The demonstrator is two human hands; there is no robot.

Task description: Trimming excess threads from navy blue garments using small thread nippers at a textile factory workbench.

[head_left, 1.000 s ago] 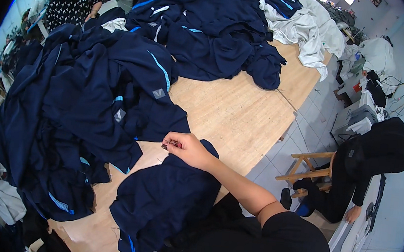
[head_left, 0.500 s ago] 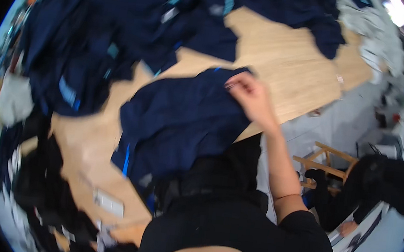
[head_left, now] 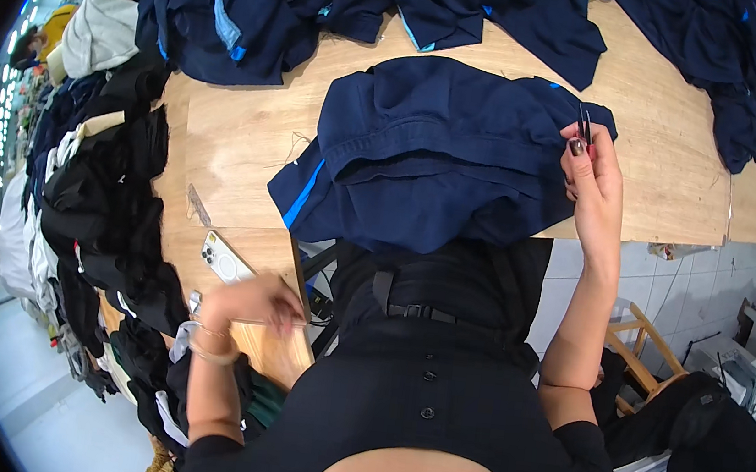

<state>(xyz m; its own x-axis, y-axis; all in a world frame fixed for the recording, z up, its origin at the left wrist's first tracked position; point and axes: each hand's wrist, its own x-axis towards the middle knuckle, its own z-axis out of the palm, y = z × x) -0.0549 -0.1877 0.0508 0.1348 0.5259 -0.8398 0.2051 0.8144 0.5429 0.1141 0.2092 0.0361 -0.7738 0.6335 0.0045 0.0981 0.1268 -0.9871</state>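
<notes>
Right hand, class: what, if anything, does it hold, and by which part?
The right hand pinches a small dark metal tool, seemingly thread snips, by its lower end, blades pointing up over the navy garment.

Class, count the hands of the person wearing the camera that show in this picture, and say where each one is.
2. The right hand holds small snips at the navy garment. The left hand, blurred, is at the table edge near a phone.

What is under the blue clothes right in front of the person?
The navy garment lies on the wooden table, its near edge hanging over. The right hand holds small snips at its corner. Anything beneath is covered.
</notes>
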